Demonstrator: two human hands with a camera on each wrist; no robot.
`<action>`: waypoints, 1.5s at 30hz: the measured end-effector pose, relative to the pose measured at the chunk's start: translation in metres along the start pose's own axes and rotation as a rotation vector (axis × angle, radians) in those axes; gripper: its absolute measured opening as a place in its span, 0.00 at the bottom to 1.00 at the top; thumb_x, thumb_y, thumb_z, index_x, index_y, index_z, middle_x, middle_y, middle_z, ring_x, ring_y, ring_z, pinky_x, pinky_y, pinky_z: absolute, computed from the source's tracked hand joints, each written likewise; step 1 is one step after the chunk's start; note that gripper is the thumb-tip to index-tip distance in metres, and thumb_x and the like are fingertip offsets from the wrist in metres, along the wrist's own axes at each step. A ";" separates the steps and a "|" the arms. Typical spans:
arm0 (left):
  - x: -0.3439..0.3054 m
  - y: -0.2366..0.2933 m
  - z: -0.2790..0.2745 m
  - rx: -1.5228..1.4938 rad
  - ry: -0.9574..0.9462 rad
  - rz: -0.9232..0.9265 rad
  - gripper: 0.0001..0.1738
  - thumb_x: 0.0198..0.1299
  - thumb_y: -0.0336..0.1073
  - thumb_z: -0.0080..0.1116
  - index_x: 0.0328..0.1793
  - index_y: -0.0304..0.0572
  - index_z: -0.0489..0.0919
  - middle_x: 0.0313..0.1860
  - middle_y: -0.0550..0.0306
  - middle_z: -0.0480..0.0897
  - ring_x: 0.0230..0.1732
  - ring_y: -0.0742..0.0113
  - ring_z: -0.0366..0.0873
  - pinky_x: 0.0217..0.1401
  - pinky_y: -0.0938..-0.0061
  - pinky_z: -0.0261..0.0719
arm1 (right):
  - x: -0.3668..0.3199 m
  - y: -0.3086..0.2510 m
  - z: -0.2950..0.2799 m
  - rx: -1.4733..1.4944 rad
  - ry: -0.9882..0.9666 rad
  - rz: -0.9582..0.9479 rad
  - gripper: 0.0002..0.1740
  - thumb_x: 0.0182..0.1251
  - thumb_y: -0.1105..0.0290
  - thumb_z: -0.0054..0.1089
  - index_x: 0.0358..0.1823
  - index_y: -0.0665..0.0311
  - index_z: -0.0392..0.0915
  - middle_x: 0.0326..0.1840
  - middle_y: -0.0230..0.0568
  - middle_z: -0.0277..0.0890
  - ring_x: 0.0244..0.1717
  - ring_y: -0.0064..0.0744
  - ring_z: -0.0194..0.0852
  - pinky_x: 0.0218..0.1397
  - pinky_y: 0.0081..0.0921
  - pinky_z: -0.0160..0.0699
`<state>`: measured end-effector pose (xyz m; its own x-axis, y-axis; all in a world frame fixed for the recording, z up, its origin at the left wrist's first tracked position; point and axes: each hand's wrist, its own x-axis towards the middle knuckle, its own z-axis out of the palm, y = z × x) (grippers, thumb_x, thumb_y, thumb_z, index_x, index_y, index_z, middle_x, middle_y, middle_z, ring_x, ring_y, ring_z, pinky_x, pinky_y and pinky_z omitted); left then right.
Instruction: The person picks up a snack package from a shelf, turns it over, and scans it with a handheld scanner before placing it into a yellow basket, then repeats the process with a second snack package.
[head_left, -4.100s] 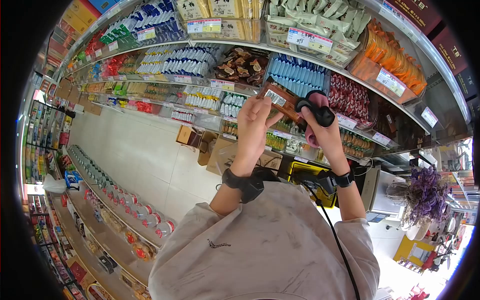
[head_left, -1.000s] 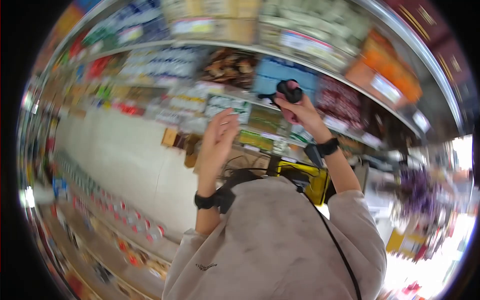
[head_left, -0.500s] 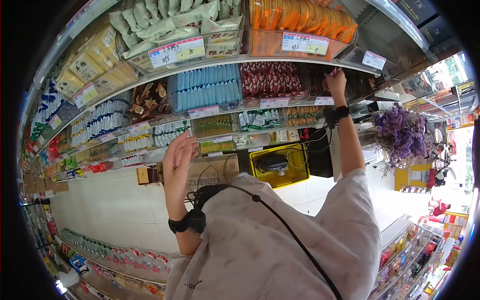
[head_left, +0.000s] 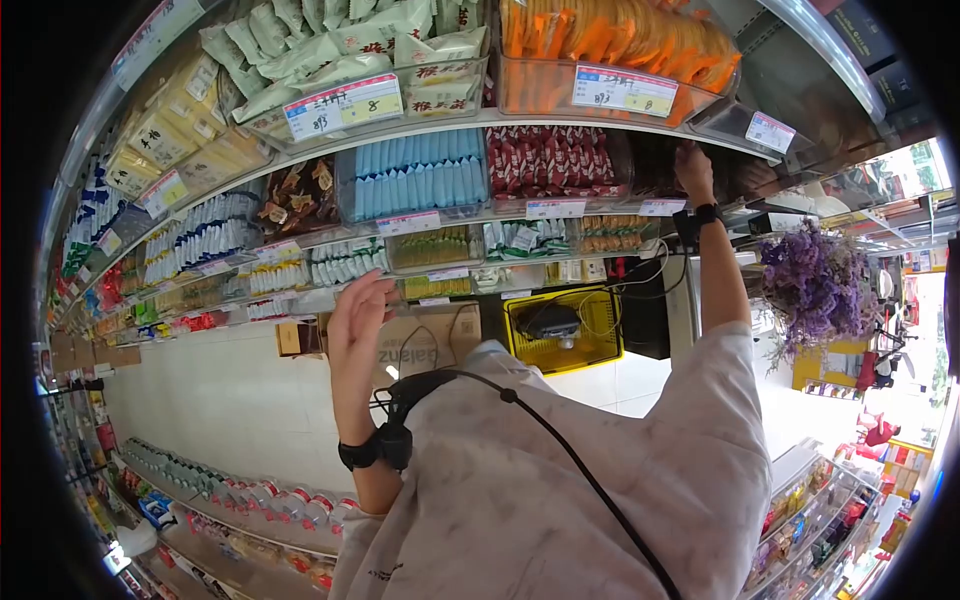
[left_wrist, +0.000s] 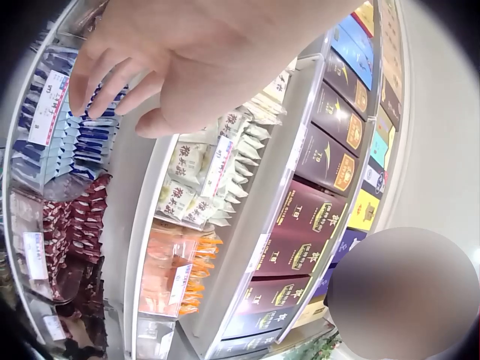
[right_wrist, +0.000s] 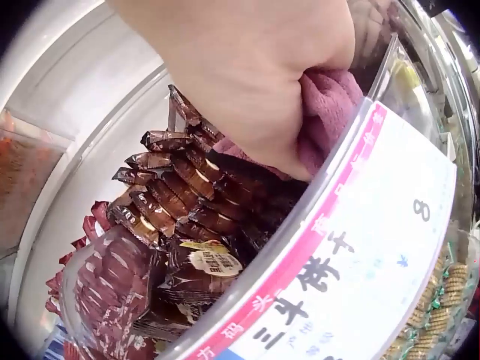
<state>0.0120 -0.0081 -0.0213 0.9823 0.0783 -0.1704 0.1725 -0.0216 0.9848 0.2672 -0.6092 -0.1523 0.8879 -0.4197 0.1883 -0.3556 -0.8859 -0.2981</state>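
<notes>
In the right wrist view my right hand (right_wrist: 247, 82) reaches into a clear bin of dark brown packets (right_wrist: 180, 187) and grips a pink cloth (right_wrist: 330, 109) just behind the bin's price label (right_wrist: 360, 247). The head view has that hand (head_left: 695, 175) in the dark bin at the shelf's right end, beside red packets (head_left: 555, 160). My left hand (head_left: 357, 320) is raised in front of the lower shelves with relaxed fingers and holds nothing. Seen from the left wrist, the same hand (left_wrist: 172, 67) shows loosely bent fingers.
Orange-wrapped biscuits (head_left: 610, 50) and pale green packets (head_left: 350, 50) fill the upper shelf. Below stand a yellow basket (head_left: 612, 350) and a cardboard box (head_left: 455, 330). Purple flowers (head_left: 815, 280) are at the right, with rows of bottles (head_left: 250, 495) at lower left.
Since a second ago, the view has shifted toward the right of the shelf and my right hand has moved from near the blue packets into the dark bin. My left hand stays raised.
</notes>
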 end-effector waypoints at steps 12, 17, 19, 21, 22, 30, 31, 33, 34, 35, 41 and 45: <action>0.001 -0.001 0.010 -0.047 -0.134 -0.035 0.22 0.76 0.39 0.58 0.69 0.33 0.75 0.60 0.50 0.83 0.61 0.64 0.81 0.64 0.72 0.78 | -0.196 -0.168 -0.109 0.783 -0.396 -0.372 0.26 0.61 0.60 0.79 0.51 0.68 0.76 0.37 0.37 0.80 0.40 0.22 0.77 0.45 0.26 0.79; -0.008 0.008 0.028 -0.177 -0.133 0.126 0.21 0.72 0.37 0.64 0.65 0.33 0.78 0.51 0.57 0.86 0.53 0.74 0.82 0.56 0.78 0.79 | -0.279 -0.251 -0.132 1.084 -0.910 -0.369 0.30 0.62 0.64 0.80 0.59 0.66 0.73 0.44 0.31 0.81 0.45 0.17 0.77 0.49 0.21 0.78; -0.010 0.011 0.024 -0.276 -0.189 0.174 0.20 0.70 0.38 0.66 0.63 0.34 0.80 0.46 0.60 0.86 0.52 0.77 0.82 0.54 0.78 0.81 | -0.298 -0.282 -0.143 0.968 -1.039 -0.433 0.29 0.62 0.65 0.79 0.59 0.65 0.74 0.43 0.30 0.81 0.45 0.16 0.77 0.50 0.20 0.77; -0.012 0.010 0.012 -0.163 -0.079 0.156 0.17 0.71 0.36 0.65 0.61 0.34 0.82 0.44 0.62 0.86 0.50 0.80 0.81 0.50 0.81 0.79 | -0.320 -0.297 -0.140 1.024 -0.998 -0.438 0.26 0.63 0.62 0.79 0.57 0.63 0.76 0.40 0.28 0.79 0.44 0.14 0.75 0.48 0.20 0.77; -0.013 0.008 0.013 -0.260 -0.016 0.200 0.16 0.70 0.34 0.65 0.59 0.32 0.82 0.40 0.65 0.85 0.45 0.82 0.79 0.45 0.83 0.76 | -0.320 -0.296 -0.128 1.036 -0.952 -0.423 0.25 0.64 0.62 0.78 0.56 0.63 0.76 0.39 0.28 0.79 0.41 0.14 0.75 0.46 0.19 0.76; -0.010 -0.004 -0.009 -0.329 0.242 0.231 0.15 0.69 0.33 0.67 0.57 0.31 0.83 0.41 0.67 0.86 0.41 0.86 0.78 0.39 0.86 0.72 | -0.339 -0.367 -0.151 1.217 -0.297 -0.554 0.17 0.74 0.72 0.65 0.59 0.66 0.73 0.40 0.32 0.78 0.24 0.12 0.69 0.24 0.16 0.69; -0.013 0.000 -0.008 -0.379 0.222 0.219 0.15 0.69 0.33 0.67 0.56 0.31 0.83 0.41 0.66 0.86 0.41 0.85 0.79 0.40 0.86 0.73 | -0.343 -0.371 -0.149 1.163 -0.262 -0.689 0.20 0.70 0.73 0.67 0.60 0.67 0.73 0.46 0.37 0.78 0.32 0.21 0.73 0.32 0.20 0.73; -0.020 0.013 -0.005 -0.475 0.176 0.192 0.15 0.69 0.33 0.67 0.56 0.30 0.83 0.42 0.64 0.86 0.42 0.83 0.80 0.41 0.84 0.75 | -0.351 -0.380 -0.144 1.067 -0.172 -0.950 0.27 0.63 0.75 0.71 0.63 0.68 0.73 0.57 0.47 0.78 0.48 0.38 0.81 0.50 0.28 0.81; -0.020 0.013 -0.004 -0.434 0.200 0.248 0.13 0.68 0.33 0.67 0.53 0.30 0.83 0.40 0.64 0.86 0.42 0.83 0.80 0.42 0.85 0.75 | -0.353 -0.384 -0.143 0.981 -0.188 -1.139 0.31 0.58 0.75 0.73 0.64 0.68 0.73 0.60 0.51 0.78 0.58 0.48 0.81 0.60 0.34 0.80; -0.020 0.011 -0.003 -0.393 0.222 0.306 0.12 0.68 0.32 0.66 0.51 0.30 0.82 0.39 0.64 0.86 0.41 0.83 0.80 0.42 0.85 0.75 | -0.359 -0.387 -0.144 0.939 -0.211 -1.179 0.34 0.54 0.75 0.74 0.65 0.68 0.74 0.63 0.55 0.75 0.64 0.54 0.76 0.67 0.38 0.74; -0.027 0.013 -0.014 -0.145 0.100 0.251 0.12 0.71 0.33 0.63 0.53 0.31 0.81 0.39 0.65 0.85 0.40 0.86 0.78 0.38 0.87 0.75 | -0.344 -0.370 -0.114 1.046 -0.977 -0.420 0.16 0.82 0.57 0.54 0.50 0.64 0.77 0.22 0.28 0.74 0.19 0.15 0.71 0.23 0.17 0.65; -0.028 0.031 -0.008 -0.306 0.096 0.353 0.15 0.73 0.35 0.61 0.60 0.33 0.81 0.39 0.63 0.85 0.38 0.84 0.78 0.36 0.85 0.76 | -0.317 -0.360 -0.089 1.349 -0.946 -0.244 0.18 0.83 0.53 0.51 0.43 0.60 0.76 0.19 0.25 0.69 0.12 0.15 0.59 0.17 0.19 0.51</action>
<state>-0.0107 -0.0027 0.0140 0.9634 0.2106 0.1661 -0.2140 0.2305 0.9493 0.0885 -0.1746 -0.0216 0.9116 0.3996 -0.0964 -0.1472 0.0983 -0.9842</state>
